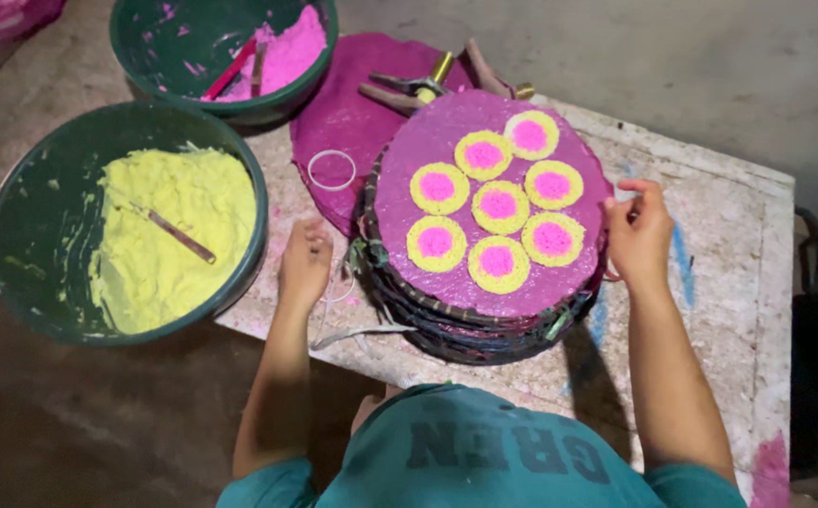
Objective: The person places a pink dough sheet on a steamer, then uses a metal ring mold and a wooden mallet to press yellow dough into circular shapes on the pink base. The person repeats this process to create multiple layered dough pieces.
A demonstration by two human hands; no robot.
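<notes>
Purple oval tray (409, 226), long axis up-down; left hand (304, 263), right hand (640, 235) grasping rims.

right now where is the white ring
In the head view the white ring lies flat on the magenta mat, just left of the stacked round trays and right of the green bowl of yellow paste, above the left hand.

Left hand (304, 263) fingers curled; right hand (639, 235) fingers pinched, arms extended.
</notes>
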